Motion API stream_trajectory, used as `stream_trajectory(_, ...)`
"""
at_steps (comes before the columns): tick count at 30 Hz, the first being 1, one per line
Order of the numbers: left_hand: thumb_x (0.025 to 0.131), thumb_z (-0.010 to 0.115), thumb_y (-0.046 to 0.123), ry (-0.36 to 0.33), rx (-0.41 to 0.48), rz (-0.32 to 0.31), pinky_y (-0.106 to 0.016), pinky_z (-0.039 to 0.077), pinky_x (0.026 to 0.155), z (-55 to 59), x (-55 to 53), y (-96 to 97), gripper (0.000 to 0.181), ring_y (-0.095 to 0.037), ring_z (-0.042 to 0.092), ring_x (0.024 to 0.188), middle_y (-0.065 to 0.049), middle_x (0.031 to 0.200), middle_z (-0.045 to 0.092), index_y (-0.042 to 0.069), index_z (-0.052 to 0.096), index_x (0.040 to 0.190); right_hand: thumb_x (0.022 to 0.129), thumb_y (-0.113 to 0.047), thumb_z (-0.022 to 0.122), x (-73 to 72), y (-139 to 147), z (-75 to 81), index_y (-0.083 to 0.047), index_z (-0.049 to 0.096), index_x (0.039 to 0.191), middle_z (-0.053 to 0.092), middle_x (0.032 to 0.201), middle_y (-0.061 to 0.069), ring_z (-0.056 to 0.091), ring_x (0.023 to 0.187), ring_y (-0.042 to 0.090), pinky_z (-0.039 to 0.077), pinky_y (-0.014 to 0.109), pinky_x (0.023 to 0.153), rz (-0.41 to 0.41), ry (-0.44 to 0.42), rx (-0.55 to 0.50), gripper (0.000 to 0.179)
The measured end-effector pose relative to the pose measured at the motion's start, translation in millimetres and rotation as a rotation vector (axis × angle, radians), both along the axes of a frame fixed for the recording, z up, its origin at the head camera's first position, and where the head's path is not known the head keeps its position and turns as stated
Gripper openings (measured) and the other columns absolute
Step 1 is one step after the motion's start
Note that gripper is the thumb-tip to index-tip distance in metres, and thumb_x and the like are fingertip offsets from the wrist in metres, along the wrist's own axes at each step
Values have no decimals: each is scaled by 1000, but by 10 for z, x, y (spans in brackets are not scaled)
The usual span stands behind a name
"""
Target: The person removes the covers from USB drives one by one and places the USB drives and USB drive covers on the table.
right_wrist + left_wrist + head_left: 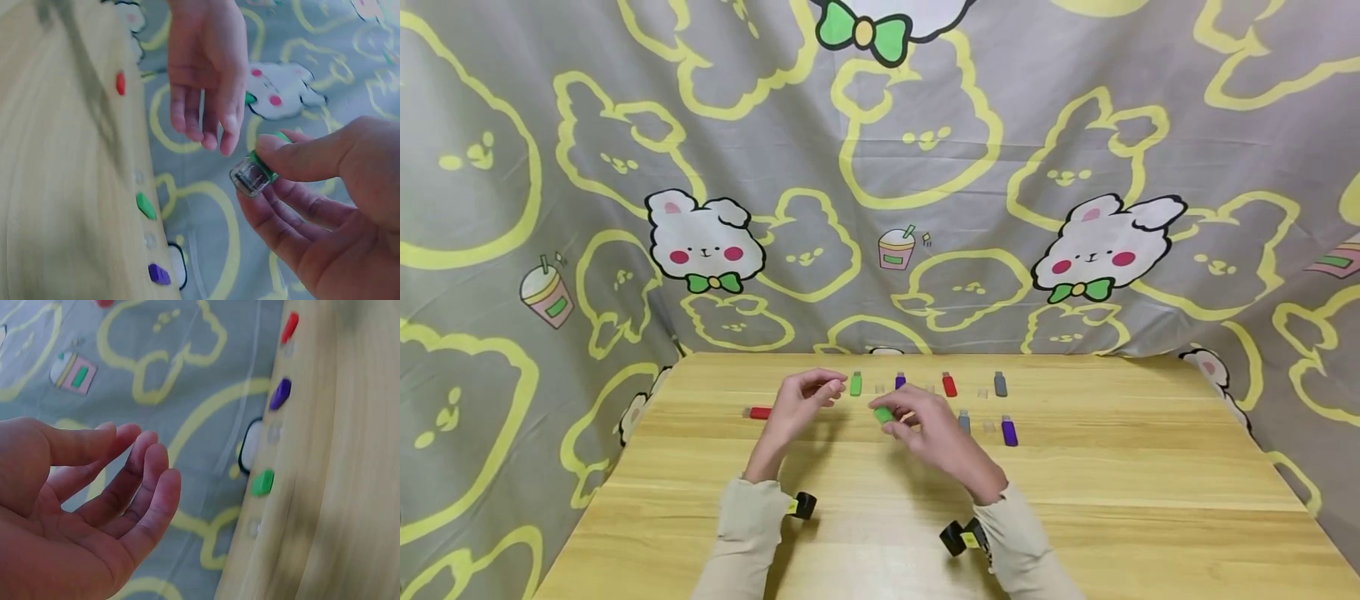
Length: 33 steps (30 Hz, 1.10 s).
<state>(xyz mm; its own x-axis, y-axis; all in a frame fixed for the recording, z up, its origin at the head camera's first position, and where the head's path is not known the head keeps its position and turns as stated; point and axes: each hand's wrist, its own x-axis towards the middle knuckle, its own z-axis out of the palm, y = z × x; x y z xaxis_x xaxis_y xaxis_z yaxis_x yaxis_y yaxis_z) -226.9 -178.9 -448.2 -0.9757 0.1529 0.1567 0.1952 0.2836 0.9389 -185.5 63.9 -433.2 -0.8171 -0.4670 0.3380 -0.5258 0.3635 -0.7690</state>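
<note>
My right hand (931, 422) pinches a green USB stick (883, 414) between thumb and fingers above the table. In the right wrist view a clear cap (250, 177) covers the stick's connector end, pointing towards the left hand. My left hand (797, 407) hovers opposite, fingers loosely curved and thumb apart, with nothing visible in it. Behind it on the table lies another green USB stick (856, 384). A red USB stick (761, 412) lies left of the left wrist. Part of a purple USB stick (900, 380) shows behind the right hand.
Along the back row lie a red USB stick (950, 384) and a grey one (1000, 384), with small clear caps between. Right of the right hand are a blue-grey stick (964, 422) and a purple stick (1010, 431). A patterned curtain (805, 250) borders the wooden table (1120, 483).
</note>
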Motion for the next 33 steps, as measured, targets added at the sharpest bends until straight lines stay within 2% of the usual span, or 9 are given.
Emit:
stream_trajectory(5, 102, 61, 2, -3, 22, -42, -37, 61, 82, 31, 36, 171, 20, -35, 70, 94, -25, 103, 72, -10, 71, 115, 91, 4, 75, -51, 147, -13, -8, 74, 118, 72, 111, 7, 71, 95, 22, 61, 25, 79, -149, -50, -142, 29)
stream_trajectory(10, 102, 61, 2, 5, 48, -117, -36, 61, 83, 66, 87, 324, 20, -35, 71, 94, -22, 103, 72, -10, 70, 116, 90, 3, 76, -75, 230, -1, -5, 75, 109, 73, 108, 9, 73, 95, 25, 61, 28, 80, -263, -85, -256, 21)
stream_trajectory(16, 101, 63, 0, -14, 102, -209, -33, 61, 83, 62, 145, 471, 20, -39, 71, 98, -26, 108, 71, -9, 69, 118, 90, 0, 78, -100, 242, -36, -1, 72, 107, 70, 110, 13, 72, 98, 28, 61, 29, 82, -300, -151, -372, 18)
stream_trajectory(20, 98, 68, 1, -24, 160, -243, -34, 61, 84, 41, 162, 554, 23, -33, 73, 96, -25, 110, 72, -13, 67, 117, 90, 1, 77, -109, 211, -54, 0, 71, 107, 70, 110, 17, 72, 98, 31, 61, 30, 82, -300, -158, -443, 18)
stream_trajectory(24, 96, 70, 1, -36, 193, -239, -35, 61, 83, 37, 173, 611, 22, -27, 74, 92, -25, 109, 72, -12, 68, 114, 89, 2, 78, -109, 162, -66, 6, 69, 106, 69, 109, 22, 71, 97, 35, 61, 31, 83, -285, -161, -502, 20)
stream_trajectory(28, 95, 71, -1, -47, 204, -200, -34, 62, 81, 54, 187, 637, 16, -23, 73, 87, -25, 104, 72, -10, 70, 108, 87, 4, 79, -104, 122, -69, 9, 68, 105, 68, 109, 26, 70, 97, 41, 61, 32, 83, -277, -168, -543, 21)
stream_trajectory(32, 93, 72, -3, -42, 189, -161, -33, 62, 80, 52, 186, 629, 13, -17, 70, 83, -23, 101, 71, -9, 70, 105, 86, 5, 80, -97, 104, -76, 6, 69, 99, 69, 105, 22, 71, 98, 39, 62, 33, 83, -274, -186, -559, 17)
stream_trajectory(33, 93, 72, -3, -41, 185, -156, -33, 62, 80, 47, 185, 625, 13, -21, 71, 85, -22, 101, 71, -9, 70, 105, 85, 5, 80, -96, 103, -79, 5, 70, 98, 69, 104, 22, 71, 98, 38, 62, 33, 83, -272, -188, -560, 16)
